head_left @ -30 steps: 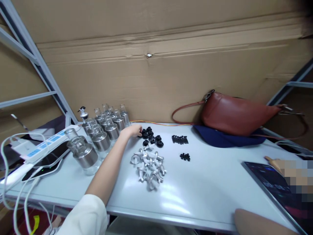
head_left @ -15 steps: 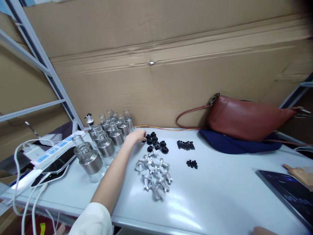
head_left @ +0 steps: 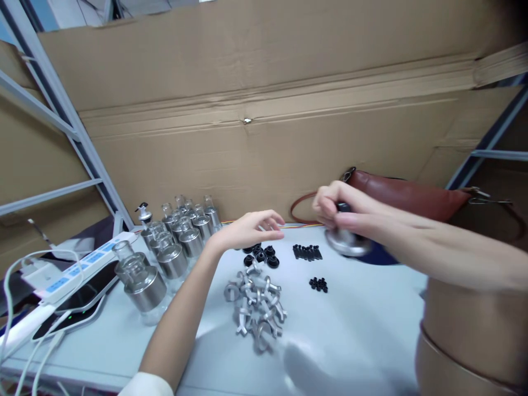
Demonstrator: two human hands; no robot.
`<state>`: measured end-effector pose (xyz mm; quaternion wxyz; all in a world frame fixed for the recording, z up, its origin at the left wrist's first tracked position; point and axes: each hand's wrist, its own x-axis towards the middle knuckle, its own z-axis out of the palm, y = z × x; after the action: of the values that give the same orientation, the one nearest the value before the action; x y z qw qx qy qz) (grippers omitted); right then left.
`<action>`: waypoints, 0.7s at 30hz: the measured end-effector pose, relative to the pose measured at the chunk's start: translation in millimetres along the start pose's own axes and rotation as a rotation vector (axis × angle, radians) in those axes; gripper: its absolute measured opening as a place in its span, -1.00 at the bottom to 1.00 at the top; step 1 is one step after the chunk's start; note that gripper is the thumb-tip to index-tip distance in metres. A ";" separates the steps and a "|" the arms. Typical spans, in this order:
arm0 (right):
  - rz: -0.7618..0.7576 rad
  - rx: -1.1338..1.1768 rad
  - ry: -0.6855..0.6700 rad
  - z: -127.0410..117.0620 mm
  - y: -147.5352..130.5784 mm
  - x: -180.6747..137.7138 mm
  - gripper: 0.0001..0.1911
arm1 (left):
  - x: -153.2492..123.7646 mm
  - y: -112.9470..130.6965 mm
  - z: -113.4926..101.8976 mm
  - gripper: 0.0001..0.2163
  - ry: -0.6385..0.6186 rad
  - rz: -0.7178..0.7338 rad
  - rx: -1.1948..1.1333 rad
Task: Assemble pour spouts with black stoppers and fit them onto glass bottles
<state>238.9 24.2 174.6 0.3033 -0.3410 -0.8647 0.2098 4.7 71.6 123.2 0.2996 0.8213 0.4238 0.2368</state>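
My left hand (head_left: 252, 228) hovers over the black ribbed caps (head_left: 260, 256), fingers apart and slightly curled, with nothing visible in it. Raised over the right part of the table, my right hand (head_left: 339, 201) is closed around a round silver metal piece (head_left: 348, 243). A black part shows between its fingers; motion blur smears the details. In front of the caps lies a heap of silver metal spout-like parts (head_left: 258, 302). Right of the caps are a row of short black tubes (head_left: 307, 252) and a cluster of small black pieces (head_left: 318, 284).
Several glass bottles with metal bands (head_left: 146, 289) stand at the left, one with a pump top (head_left: 143, 212). Beyond them lie a power strip (head_left: 88, 261), phones and white cables. A brown leather bag (head_left: 412, 195) sits behind my right forearm. Cardboard (head_left: 256, 159) walls the back.
My left hand has lifted off the black caps and moved slightly right. My right hand has come up from the lower right edge, holding the silver piece. The view has tilted slightly.
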 end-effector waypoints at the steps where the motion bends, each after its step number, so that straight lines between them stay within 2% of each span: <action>1: 0.006 0.010 -0.056 3.6 -0.3 5.8 -0.70 | -2.9 8.4 0.9 -0.70 -0.035 0.048 -0.106; 5: 0.045 0.016 -0.232 20.9 7.5 30.6 -0.72 | -10.7 23.7 2.1 -0.70 -0.137 0.105 -0.268; 7: 0.019 0.033 -0.211 27.5 15.7 40.4 -0.74 | -11.1 22.0 1.6 -0.72 -0.158 0.086 -0.271; 9: -0.014 0.077 -0.125 32.5 24.4 48.3 -0.76 | -9.6 18.1 1.3 -0.70 -0.158 0.066 -0.291; 12: -0.020 0.170 -0.013 38.8 34.1 57.5 -0.76 | -6.1 13.8 2.5 -0.63 -0.100 0.058 -0.325; 15: -0.013 0.229 0.020 43.1 36.8 62.4 -0.70 | -4.2 13.3 3.5 -0.62 -0.039 0.125 -0.369; 18: -0.012 0.130 0.064 43.7 34.1 62.0 -0.73 | -5.2 14.6 1.9 -0.70 0.042 0.122 -0.331; 21: -0.023 0.014 0.027 41.5 29.4 59.3 -0.78 | -7.8 16.1 -2.0 -0.77 0.149 0.070 -0.194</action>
<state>190.2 80.2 150.2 0.3197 -0.3318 -0.8629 0.2077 8.2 58.2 134.7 0.3368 0.7829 0.3911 0.3474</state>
